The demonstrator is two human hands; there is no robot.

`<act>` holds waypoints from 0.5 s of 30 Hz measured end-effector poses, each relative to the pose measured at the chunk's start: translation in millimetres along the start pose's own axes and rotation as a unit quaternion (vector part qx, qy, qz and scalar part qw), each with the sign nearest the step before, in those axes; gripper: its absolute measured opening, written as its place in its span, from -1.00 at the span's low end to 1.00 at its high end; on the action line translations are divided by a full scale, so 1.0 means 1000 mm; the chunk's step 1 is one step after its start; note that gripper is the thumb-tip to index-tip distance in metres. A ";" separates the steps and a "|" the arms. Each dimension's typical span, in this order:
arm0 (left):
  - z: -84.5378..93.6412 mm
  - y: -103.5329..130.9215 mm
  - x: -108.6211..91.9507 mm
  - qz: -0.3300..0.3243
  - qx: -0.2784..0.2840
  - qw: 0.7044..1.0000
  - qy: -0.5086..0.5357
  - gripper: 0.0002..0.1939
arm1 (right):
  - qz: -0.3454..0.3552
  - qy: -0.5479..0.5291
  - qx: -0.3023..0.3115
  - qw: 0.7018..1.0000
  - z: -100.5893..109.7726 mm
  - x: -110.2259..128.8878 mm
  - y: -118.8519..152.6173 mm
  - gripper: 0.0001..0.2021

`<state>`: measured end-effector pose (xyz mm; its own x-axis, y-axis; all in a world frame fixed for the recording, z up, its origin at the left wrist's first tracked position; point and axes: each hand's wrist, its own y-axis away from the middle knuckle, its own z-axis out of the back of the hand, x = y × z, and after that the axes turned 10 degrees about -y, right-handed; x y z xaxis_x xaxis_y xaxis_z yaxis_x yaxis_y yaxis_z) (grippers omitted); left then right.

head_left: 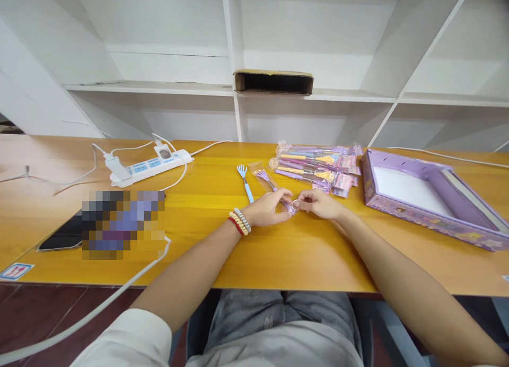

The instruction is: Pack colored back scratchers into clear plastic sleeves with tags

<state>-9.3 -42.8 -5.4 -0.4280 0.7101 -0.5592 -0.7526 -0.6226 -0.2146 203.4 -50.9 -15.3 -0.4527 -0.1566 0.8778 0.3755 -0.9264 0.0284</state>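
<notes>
My left hand [272, 208] is closed around a purple back scratcher [262, 175] in a clear plastic bag, its claw end pointing away from me. At the bag's near end, my right hand [318, 203] pinches the crumpled plastic [293, 209] between thumb and fingers. Just left of the bag lies a loose blue back scratcher [246, 184], its lower end close to my left hand. Beyond my right hand is a pile of bagged back scratchers [314, 165] in purple, yellow and blue, with pink cards.
A purple box [405, 210] with a white inside stands at the right. At the left are a white power strip [149, 168] with cables, a black phone [61, 233] and a blurred patch. White shelves behind the table hold an open cardboard box [274, 83].
</notes>
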 end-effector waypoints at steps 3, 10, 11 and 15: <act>-0.003 -0.002 0.000 0.034 -0.006 0.999 0.009 -0.56 | 0.001 0.067 -0.035 0.997 -0.004 0.001 -0.002 -0.76; -0.014 -0.006 0.007 0.003 -0.050 0.997 -0.062 -0.64 | 0.028 0.140 -0.052 0.988 -0.009 0.001 -0.004 -0.77; -0.014 -0.006 0.008 -0.007 -0.045 0.997 -0.068 -0.64 | 0.037 0.142 -0.050 0.988 -0.009 0.001 -0.003 -0.77; -0.011 -0.005 0.008 -0.026 -0.030 0.996 -0.084 -0.66 | 0.052 0.149 -0.048 0.986 -0.011 0.000 -0.003 -0.76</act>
<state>-3.3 -38.0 -17.5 -0.4704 0.7844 -0.4043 -0.7476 -0.5977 -0.2896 193.0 -51.8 -20.6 -0.6382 -0.3325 0.6944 0.3611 -0.9258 -0.1115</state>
